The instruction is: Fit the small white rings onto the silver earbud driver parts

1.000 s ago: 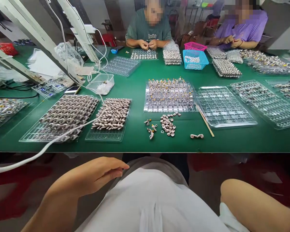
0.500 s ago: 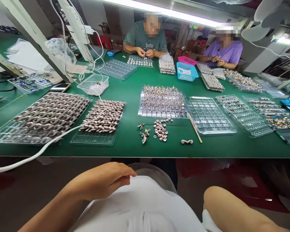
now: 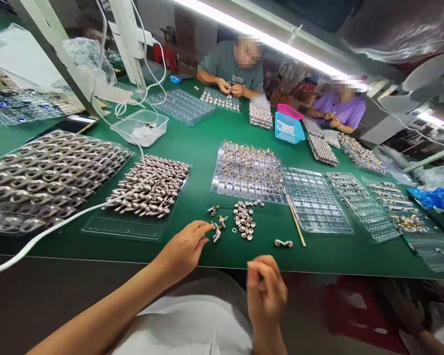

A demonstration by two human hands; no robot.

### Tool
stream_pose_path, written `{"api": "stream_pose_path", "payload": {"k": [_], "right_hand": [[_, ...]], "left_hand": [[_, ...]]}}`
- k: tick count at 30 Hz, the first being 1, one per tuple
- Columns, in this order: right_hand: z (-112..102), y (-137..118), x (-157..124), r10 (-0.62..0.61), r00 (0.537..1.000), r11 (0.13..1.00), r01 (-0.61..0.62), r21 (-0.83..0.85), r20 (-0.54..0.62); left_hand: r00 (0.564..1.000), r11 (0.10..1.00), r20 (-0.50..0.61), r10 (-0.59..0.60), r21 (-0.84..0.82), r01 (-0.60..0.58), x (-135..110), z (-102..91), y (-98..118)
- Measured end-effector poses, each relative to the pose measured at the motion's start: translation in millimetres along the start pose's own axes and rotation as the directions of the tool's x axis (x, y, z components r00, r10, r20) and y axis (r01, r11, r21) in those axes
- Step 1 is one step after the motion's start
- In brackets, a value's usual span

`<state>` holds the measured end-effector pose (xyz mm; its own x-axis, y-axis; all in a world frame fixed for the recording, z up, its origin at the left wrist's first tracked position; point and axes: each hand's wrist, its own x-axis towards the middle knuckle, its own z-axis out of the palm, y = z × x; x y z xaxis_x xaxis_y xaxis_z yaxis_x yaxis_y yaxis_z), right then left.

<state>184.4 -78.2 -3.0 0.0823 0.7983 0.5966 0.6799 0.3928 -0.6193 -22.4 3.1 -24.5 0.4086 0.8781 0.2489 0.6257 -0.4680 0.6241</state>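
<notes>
My left hand (image 3: 183, 251) is over the front edge of the green table, its fingers stretched out and thumb apart. The fingertips are right beside a few small earbud-like parts (image 3: 217, 231) with yellowish bits; whether they touch cannot be made out. My right hand (image 3: 267, 291) is raised in front of the table edge, fingers curled and smeared by motion; nothing shows in it. Between and beyond the hands lies a loose group of small round caps (image 3: 244, 221). A two-ended whitish part (image 3: 283, 243) lies to their right, near a thin wooden stick (image 3: 296, 222).
Trays of taupe parts (image 3: 148, 185) stand at left, crossed by a white cable (image 3: 59, 231). A filled clear tray (image 3: 247, 172) is at centre, with an unfilled-looking tray (image 3: 318, 202) beside it. A plastic tub (image 3: 142, 129) sits behind. Two people work across the table.
My left hand has moved up and right from my lap to the small parts on the table. My right hand has come up to the table edge. The view has tilted.
</notes>
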Motion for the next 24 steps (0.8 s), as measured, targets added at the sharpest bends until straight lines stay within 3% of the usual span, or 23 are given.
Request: {"api": "stream_pose_path", "payload": {"k": [3,7,10,15,24], "right_hand": [[32.1,7.3,15.2,0.09,0.963,0.996,-0.083,-0.039,0.255],[62.3,14.9,31.8,0.195,0.91,0.958,-0.097,-0.27,0.366],[69.7,15.2,34.3,0.239,0.875,0.946,-0.112,-0.304,0.422],[67.0,13.4,33.1,0.288,0.862,0.953,-0.212,-0.218,0.418],[69.3,23.4,25.2,0.283,0.908,0.959,-0.257,-0.122,0.308]], "left_hand": [[0.999,1.0,-0.047,0.006,0.007,-0.006,9.9,13.4,-10.8],[1.0,1.0,-0.024,0.007,0.008,-0.006,14.1,19.7,-16.5],[1.0,1.0,0.001,0.006,0.013,-0.006,14.6,20.8,-17.2],[1.0,1.0,0.011,-0.008,0.03,0.007,17.2,22.0,-17.3],[0.999,1.0,-0.036,0.015,-0.027,-0.016,18.0,20.9,-17.2]]}}
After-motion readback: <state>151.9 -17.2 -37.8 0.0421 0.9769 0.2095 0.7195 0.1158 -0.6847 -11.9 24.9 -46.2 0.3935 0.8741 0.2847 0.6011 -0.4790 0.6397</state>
